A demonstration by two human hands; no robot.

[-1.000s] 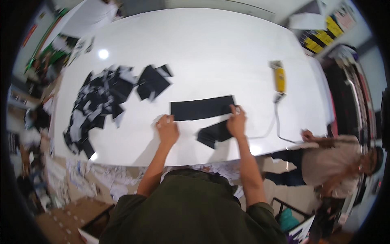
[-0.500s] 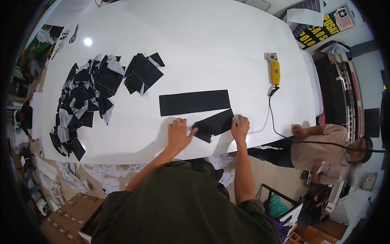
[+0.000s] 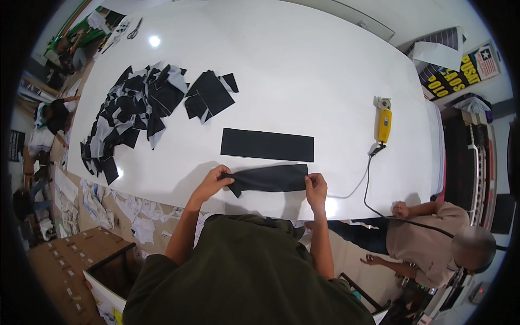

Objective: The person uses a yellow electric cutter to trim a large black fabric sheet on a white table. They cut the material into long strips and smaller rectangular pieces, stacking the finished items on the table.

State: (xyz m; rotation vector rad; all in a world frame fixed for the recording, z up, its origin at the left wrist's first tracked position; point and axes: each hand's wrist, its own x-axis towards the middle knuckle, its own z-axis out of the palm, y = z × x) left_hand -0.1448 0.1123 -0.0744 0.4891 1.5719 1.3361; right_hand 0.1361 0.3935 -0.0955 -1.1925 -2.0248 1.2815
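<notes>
Black and grey cloth pieces [image 3: 132, 105] lie jumbled in a heap on the left of the white table [image 3: 303, 70], overlapping at all angles, and just right of them sits a smaller cluster of dark pieces [image 3: 208, 98]; neither looks sorted. Further right, the left hand [image 3: 213, 183] has thumb and fingertips pinched on the left end of a dark cloth strip [image 3: 271, 179], which is bunched there, one corner pointing toward the near edge. That strip runs across the near side of the table, smoother toward its right end, where the right hand [image 3: 316, 190] pinches the edge. Whether it rests on the surface or is slightly lifted, I cannot tell. Just beyond it, apart, a second strip [image 3: 267, 144] already lies flat and straight. Judging by this, one strip is laid out, the held one is only partly smoothed, and the heap remains loose. Well to the right lies a yellow cutter [image 3: 384, 124], with neither hand on it.

As for containers, brown cardboard boxes [image 3: 62, 271] stand at lower left, their contents hidden. Beside them is a white-sided bin with a black rim [image 3: 111, 257], too dark inside to make out. Right of the dark shirt [image 3: 249, 276], another black-framed bin [image 3: 357, 288] shows a little teal material [image 3: 356, 294], the rest out of sight
</notes>
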